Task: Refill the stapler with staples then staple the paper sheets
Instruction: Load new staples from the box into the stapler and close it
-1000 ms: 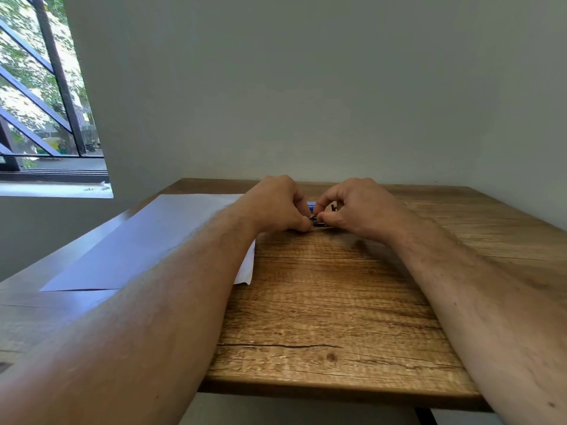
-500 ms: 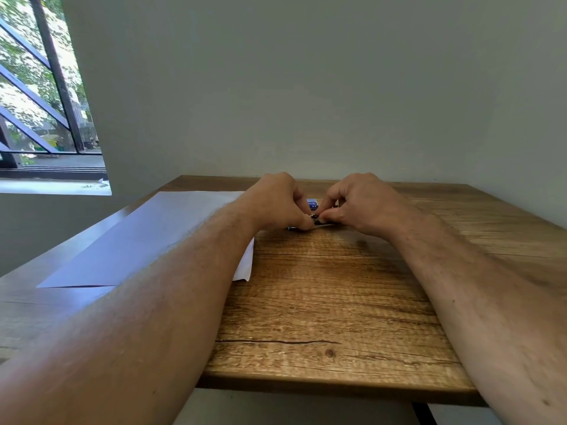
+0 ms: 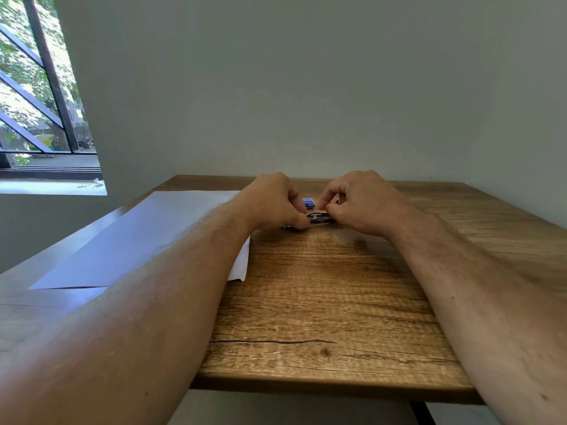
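A small dark stapler [image 3: 319, 218] lies on the wooden table [image 3: 322, 302] near its far middle, mostly hidden between my hands. My left hand [image 3: 273, 202] grips its left end with closed fingers. My right hand [image 3: 362, 200] pinches its right end from above. A small blue staple box [image 3: 308, 203] sits just behind the stapler, between my hands. White paper sheets [image 3: 147, 240] lie flat on the left part of the table, partly under my left forearm.
A grey wall stands right behind the table's far edge. A barred window [image 3: 40, 96] is at the left. The table's near edge runs across the lower part of the view.
Both hands stay on the stapler at the same spot. The fingers of the right hand have shifted slightly over the stapler's right end.
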